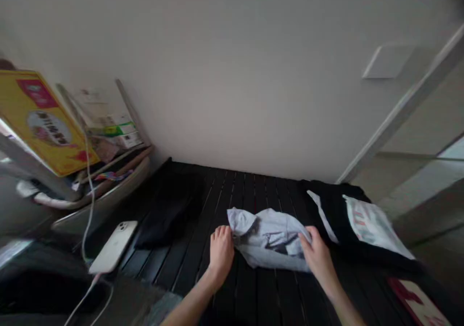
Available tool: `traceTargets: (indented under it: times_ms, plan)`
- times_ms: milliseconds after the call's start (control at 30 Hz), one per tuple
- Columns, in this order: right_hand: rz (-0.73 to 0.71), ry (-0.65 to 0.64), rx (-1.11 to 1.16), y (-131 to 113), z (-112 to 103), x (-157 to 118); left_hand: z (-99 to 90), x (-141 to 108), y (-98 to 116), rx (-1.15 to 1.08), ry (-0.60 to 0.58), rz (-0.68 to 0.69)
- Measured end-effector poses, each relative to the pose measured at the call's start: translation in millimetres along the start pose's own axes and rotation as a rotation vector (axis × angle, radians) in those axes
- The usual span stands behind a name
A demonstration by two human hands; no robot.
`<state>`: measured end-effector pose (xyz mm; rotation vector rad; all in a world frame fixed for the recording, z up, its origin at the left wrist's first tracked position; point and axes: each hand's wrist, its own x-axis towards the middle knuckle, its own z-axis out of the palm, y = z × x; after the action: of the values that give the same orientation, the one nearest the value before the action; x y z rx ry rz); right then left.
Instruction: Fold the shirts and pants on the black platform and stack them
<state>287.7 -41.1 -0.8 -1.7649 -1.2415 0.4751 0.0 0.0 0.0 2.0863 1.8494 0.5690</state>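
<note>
My left hand (222, 253) is palm down on the table (250, 299), with the forearm coming in from the bottom of the view and angled up and to the right. Its fingers (221, 234) are held close together and slightly curled, just beside the near left edge of a crumpled pale blue garment (270, 234). They are not closed around anything.

My right arm reaches in from the lower right, angled up and to the left, with the wrist turned inward. The fingers (306, 241) of my right hand (319, 261) are spread over the garment's right edge and touch the cloth. I can't tell whether they are pinching it or just lying on it.

The garment lies in a loose, folded heap in the middle of the dark slatted table, between my hands. To its right is a black garment (344, 219) with a pale printed panel, and to its left is a folded dark cloth (166, 215). Further left, a white phone (113, 247) lies near the table's edge with a white cable (89, 205) running from it. Beyond that, a yellow printed board (43, 123) leans in the corner against the wall (224, 75).
</note>
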Motion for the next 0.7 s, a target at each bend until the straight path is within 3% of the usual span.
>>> traceTargets:
  times_ms: [133, 267, 333, 467, 533, 600, 633, 700]
  plan:
    - [-0.032, 0.189, 0.096, -6.5, -17.9, 13.7, -19.5, 13.8, -34.5, -0.479, 0.082, -0.210]
    - [-0.012, 0.289, 0.169, -16.0, -25.5, 19.7, -25.9, 29.9, -56.4, -1.193, 0.176, -0.420]
    - [0.021, 0.124, 0.194, -22.1, -24.4, 22.0, -24.4, 34.7, -60.2, -1.286, 0.182, -0.482]
    - [0.025, -0.527, 0.191, -34.3, -16.3, 24.8, -19.7, 32.6, -55.9, -1.290, 0.123, -0.519]
    - [-0.023, -0.738, 0.163, -38.5, -13.8, 26.5, -19.5, 29.2, -50.3, -1.277, 0.038, -0.475]
    - [-0.080, -0.825, 0.130, -40.6, -14.5, 33.4, -21.8, 30.1, -43.8, -1.278, -0.045, -0.389]
    - [-0.117, -0.807, 0.100, -41.1, -16.0, 40.2, -23.8, 33.6, -40.3, -1.283, -0.068, -0.341]
    - [-0.192, -0.588, -0.016, -42.2, -19.4, 61.2, -28.7, 48.6, -32.8, -1.275, -0.031, -0.253]
